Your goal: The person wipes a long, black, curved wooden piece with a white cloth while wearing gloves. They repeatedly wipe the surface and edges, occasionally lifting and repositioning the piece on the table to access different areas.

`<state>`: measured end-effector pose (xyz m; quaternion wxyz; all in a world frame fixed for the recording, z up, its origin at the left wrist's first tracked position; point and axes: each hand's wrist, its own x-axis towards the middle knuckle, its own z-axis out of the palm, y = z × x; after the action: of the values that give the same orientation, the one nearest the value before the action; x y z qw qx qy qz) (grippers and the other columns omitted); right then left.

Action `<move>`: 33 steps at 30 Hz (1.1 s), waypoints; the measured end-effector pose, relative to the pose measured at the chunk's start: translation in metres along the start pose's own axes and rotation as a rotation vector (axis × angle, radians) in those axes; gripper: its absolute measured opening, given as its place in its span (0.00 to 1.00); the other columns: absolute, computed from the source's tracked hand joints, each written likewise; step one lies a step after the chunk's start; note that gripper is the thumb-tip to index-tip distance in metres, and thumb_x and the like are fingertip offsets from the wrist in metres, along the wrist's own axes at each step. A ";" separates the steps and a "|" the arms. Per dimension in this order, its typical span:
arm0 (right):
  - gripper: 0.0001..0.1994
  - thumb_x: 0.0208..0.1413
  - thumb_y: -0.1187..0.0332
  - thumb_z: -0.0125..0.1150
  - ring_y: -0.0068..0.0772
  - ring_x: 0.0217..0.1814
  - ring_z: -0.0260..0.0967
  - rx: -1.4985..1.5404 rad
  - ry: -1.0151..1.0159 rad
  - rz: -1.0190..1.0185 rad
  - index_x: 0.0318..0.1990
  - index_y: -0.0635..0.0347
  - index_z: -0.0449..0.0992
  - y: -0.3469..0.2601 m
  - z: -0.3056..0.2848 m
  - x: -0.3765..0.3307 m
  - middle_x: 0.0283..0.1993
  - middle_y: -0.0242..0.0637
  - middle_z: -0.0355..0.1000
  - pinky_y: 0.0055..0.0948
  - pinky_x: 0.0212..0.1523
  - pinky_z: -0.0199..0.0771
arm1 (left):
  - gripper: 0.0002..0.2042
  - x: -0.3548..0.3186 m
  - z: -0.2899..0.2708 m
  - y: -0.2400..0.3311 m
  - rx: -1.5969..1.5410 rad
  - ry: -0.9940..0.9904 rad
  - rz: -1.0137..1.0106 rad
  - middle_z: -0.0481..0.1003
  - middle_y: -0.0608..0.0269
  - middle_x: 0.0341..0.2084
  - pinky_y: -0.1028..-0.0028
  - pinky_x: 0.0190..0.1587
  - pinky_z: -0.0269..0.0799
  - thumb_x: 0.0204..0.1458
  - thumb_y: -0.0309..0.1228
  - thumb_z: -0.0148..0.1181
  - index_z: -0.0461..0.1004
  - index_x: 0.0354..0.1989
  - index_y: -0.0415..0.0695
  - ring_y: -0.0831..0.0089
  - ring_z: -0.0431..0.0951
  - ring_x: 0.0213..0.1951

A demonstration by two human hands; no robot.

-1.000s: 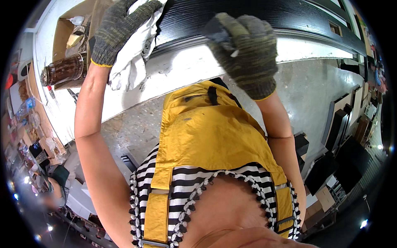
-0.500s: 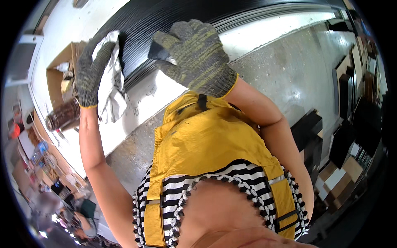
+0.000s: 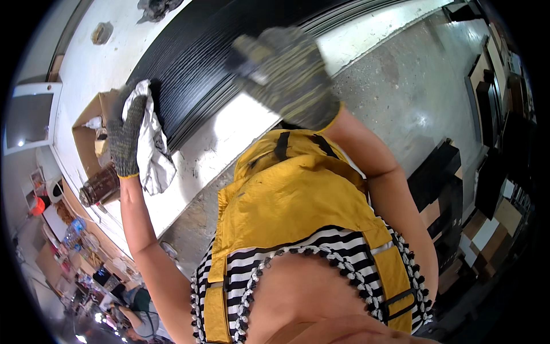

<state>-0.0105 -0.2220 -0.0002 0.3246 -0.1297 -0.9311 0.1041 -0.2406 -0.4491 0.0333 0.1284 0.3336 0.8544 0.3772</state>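
Note:
Both my hands wear grey knit gloves with yellowish streaks. My left hand point(image 3: 125, 135) is closed on a crumpled white cloth point(image 3: 154, 166), its thumb lying over the cloth beside the end of a black grained panel point(image 3: 189, 71). Over the panel's near edge is my right hand point(image 3: 295, 80), smeared by motion. Its fingers grip a small dark block point(image 3: 238, 63) with a pale patch; the blur hides its exact kind. Long thin strips or grooves run along the panel's near side.
The panel lies on a white worktable point(image 3: 200, 155). An open cardboard box point(image 3: 83, 135) and a brown bottle point(image 3: 98, 186) are left of my left hand. A dark crumpled rag point(image 3: 157, 8) and a small round piece point(image 3: 102, 33) lie farther back. Dark boards point(image 3: 438, 178) stand at right.
My right hand has moved a little to the right with the dark block. The view has shifted, so the table's far left shows more. My left hand still holds the cloth.

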 end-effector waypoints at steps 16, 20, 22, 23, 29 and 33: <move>0.20 0.59 0.63 0.65 0.25 0.45 0.74 0.708 0.397 0.409 0.54 0.66 0.76 0.247 -0.099 0.069 0.46 0.35 0.78 0.20 0.45 0.74 | 0.17 0.051 -0.038 -0.015 -0.245 0.164 0.345 0.74 0.54 0.49 0.69 0.56 0.71 0.62 0.34 0.51 0.69 0.55 0.36 0.65 0.76 0.49; 0.21 0.57 0.59 0.66 0.25 0.45 0.74 0.837 0.388 0.637 0.53 0.65 0.77 0.302 -0.078 0.103 0.45 0.35 0.79 0.22 0.47 0.73 | 0.29 0.042 0.033 0.073 0.373 -0.469 0.893 0.62 0.46 0.62 0.58 0.67 0.56 0.54 0.39 0.62 0.63 0.63 0.41 0.53 0.62 0.64; 0.21 0.57 0.57 0.67 0.25 0.45 0.74 0.712 0.386 0.455 0.52 0.64 0.78 0.326 -0.051 0.111 0.44 0.35 0.79 0.23 0.48 0.73 | 0.33 0.039 0.047 0.084 0.483 -0.612 0.935 0.60 0.43 0.65 0.51 0.70 0.49 0.52 0.40 0.64 0.62 0.65 0.41 0.45 0.58 0.67; 0.21 0.56 0.57 0.67 0.25 0.45 0.74 0.646 0.380 0.466 0.51 0.64 0.78 0.334 -0.053 0.109 0.44 0.35 0.79 0.24 0.48 0.73 | 0.33 0.047 0.050 0.086 0.427 -0.629 0.990 0.59 0.43 0.66 0.50 0.70 0.50 0.53 0.41 0.62 0.61 0.65 0.40 0.48 0.58 0.68; 0.21 0.55 0.57 0.69 0.24 0.45 0.75 0.451 0.310 0.526 0.49 0.64 0.79 0.305 -0.064 0.102 0.42 0.37 0.80 0.24 0.48 0.73 | 0.32 0.098 0.133 0.149 0.452 -0.611 1.253 0.60 0.45 0.66 0.50 0.70 0.50 0.54 0.42 0.61 0.61 0.66 0.42 0.50 0.58 0.68; 0.21 0.55 0.58 0.68 0.24 0.45 0.75 0.582 0.328 0.527 0.49 0.65 0.79 0.300 -0.064 0.103 0.42 0.38 0.80 0.24 0.48 0.73 | 0.32 0.137 0.223 0.208 0.412 -0.508 1.382 0.60 0.46 0.65 0.50 0.70 0.50 0.55 0.42 0.61 0.61 0.66 0.43 0.51 0.58 0.68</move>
<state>0.0043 0.1006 0.0251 0.4536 -0.2810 -0.7341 0.4201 -0.1396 -0.1304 0.0376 -0.0092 0.8860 0.4486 0.1166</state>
